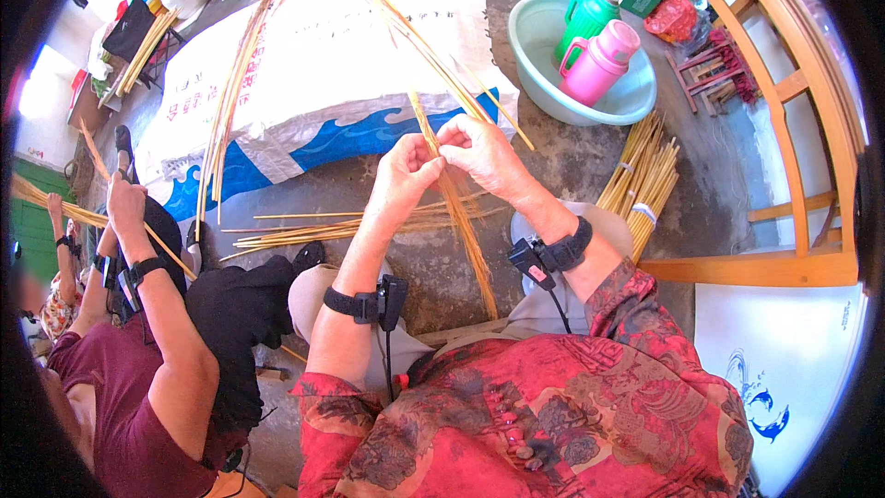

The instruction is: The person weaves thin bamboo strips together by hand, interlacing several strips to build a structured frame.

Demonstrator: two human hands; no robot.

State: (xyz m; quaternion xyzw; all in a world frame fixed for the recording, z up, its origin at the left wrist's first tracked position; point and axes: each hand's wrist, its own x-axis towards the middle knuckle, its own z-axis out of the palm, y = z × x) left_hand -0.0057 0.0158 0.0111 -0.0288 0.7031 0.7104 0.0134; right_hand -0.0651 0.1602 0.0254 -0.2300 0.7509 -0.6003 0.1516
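Observation:
My left hand (406,171) and my right hand (483,157) are close together in front of me, fingertips nearly meeting. Between them is a dried straw stalk (466,238) with a loose, brushy lower end that fans toward my knees. Its upper part slants up and away past my fingers. Both hands are closed in a pinch on its middle; how many stems lie in the pinch is hidden by the fingers. On the floor beyond my left wrist lies a pile of loose stalks (313,229). To the right of my right forearm are tied bundles of straw stalks (647,186).
A white woven sack (313,65) with a blue wave border lies ahead, bearing long stalks (241,83). A pale green basin (524,60) holds a green flask (590,18) and a pink flask (599,65). A wooden frame (784,120) stands right. Co-workers at left handle stalks (92,217).

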